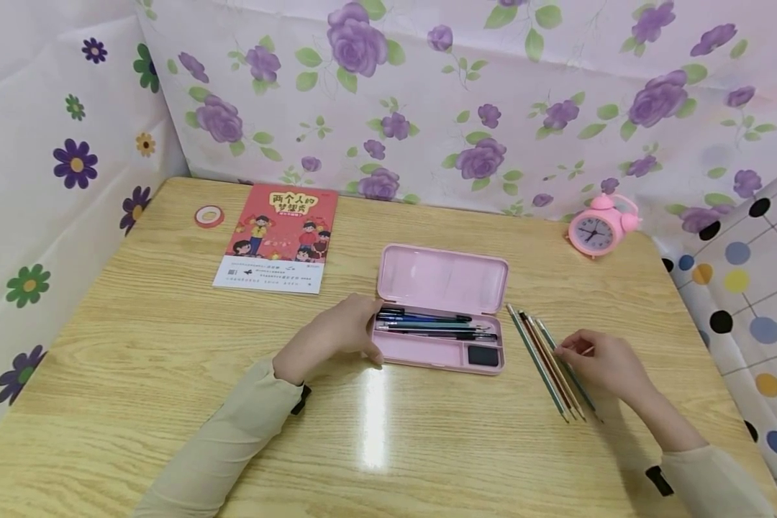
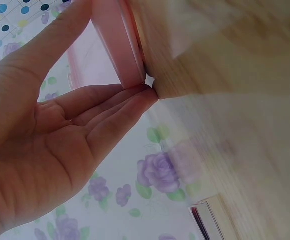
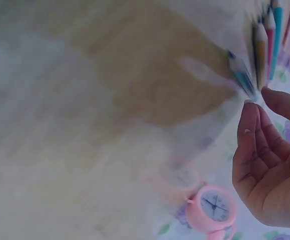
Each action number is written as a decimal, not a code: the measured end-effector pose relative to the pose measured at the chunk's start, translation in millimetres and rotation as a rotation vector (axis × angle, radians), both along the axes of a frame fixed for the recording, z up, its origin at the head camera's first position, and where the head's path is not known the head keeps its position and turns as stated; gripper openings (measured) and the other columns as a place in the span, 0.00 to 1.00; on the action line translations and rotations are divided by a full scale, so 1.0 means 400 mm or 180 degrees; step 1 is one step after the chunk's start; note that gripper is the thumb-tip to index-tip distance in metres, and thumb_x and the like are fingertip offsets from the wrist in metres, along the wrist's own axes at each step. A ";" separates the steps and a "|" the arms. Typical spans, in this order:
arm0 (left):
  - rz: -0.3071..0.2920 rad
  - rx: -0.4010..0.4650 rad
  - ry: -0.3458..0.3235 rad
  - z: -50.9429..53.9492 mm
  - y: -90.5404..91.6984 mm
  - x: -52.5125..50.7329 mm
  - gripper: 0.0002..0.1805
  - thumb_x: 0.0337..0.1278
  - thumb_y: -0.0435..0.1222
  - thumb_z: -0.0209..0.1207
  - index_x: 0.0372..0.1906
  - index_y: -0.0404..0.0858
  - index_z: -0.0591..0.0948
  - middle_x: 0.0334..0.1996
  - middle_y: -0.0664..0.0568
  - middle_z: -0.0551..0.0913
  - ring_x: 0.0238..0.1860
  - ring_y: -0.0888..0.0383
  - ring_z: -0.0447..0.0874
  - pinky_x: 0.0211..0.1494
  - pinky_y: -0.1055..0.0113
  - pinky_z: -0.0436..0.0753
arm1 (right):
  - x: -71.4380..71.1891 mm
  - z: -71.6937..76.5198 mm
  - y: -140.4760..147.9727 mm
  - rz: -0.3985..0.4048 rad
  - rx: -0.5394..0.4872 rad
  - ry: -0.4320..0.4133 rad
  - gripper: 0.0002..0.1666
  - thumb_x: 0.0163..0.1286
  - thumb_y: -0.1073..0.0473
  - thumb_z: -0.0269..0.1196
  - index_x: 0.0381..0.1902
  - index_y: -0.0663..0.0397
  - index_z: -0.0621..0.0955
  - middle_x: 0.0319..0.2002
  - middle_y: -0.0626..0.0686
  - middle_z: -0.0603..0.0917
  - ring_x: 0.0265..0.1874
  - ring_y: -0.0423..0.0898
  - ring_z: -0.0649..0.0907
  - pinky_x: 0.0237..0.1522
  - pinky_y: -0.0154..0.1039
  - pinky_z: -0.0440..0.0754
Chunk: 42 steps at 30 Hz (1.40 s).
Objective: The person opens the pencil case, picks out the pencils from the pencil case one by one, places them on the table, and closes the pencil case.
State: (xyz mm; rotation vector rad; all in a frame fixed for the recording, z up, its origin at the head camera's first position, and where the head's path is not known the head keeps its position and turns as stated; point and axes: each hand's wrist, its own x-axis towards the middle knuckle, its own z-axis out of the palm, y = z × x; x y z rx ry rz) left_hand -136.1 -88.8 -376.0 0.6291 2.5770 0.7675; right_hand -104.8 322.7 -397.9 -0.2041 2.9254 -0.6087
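An open pink pencil case [image 1: 421,351] lies mid-table, lid tipped back, with several pens [image 1: 427,318] and a black eraser [image 1: 483,355] inside. My left hand [image 1: 337,332] holds its left end, thumb on the near side and fingers on the far side. In the left wrist view, the fingers touch the case's pink wall [image 2: 115,40]. To the right of the case, several pencils [image 1: 544,367] lie side by side. My right hand [image 1: 605,363] pinches the rightmost one, a teal pencil [image 3: 241,75], between thumb and fingertips; its point is angled away from the others.
A red-and-white booklet [image 1: 278,241] lies at the back left, beside a round red-and-white roll [image 1: 208,216]. A pink alarm clock [image 1: 594,232] stands at the back right. Floral cloth [image 1: 427,93] hangs behind the wooden table [image 1: 440,446].
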 end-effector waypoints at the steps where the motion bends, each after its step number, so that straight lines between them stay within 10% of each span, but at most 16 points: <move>1: 0.0006 -0.0004 -0.0002 0.000 0.000 0.000 0.41 0.26 0.39 0.78 0.54 0.33 0.75 0.47 0.45 0.80 0.48 0.53 0.76 0.58 0.58 0.74 | -0.004 0.003 -0.002 0.0006 -0.0011 0.0013 0.16 0.65 0.46 0.60 0.38 0.52 0.82 0.30 0.48 0.83 0.28 0.42 0.80 0.28 0.38 0.75; 26: -0.0004 0.0022 0.0004 0.000 0.005 0.004 0.41 0.24 0.39 0.78 0.54 0.33 0.75 0.43 0.47 0.81 0.43 0.55 0.75 0.53 0.60 0.76 | -0.124 -0.006 -0.290 0.1615 -0.0637 0.0490 0.07 0.58 0.60 0.67 0.36 0.53 0.83 0.34 0.46 0.83 0.33 0.39 0.82 0.35 0.39 0.82; 42: 0.0085 0.0004 -0.0043 0.010 0.000 0.010 0.39 0.24 0.38 0.78 0.52 0.33 0.76 0.44 0.46 0.81 0.44 0.54 0.76 0.54 0.60 0.76 | -0.142 -0.014 -0.341 0.1999 -0.0253 0.0356 0.05 0.60 0.58 0.66 0.34 0.49 0.84 0.27 0.41 0.79 0.27 0.35 0.76 0.30 0.33 0.76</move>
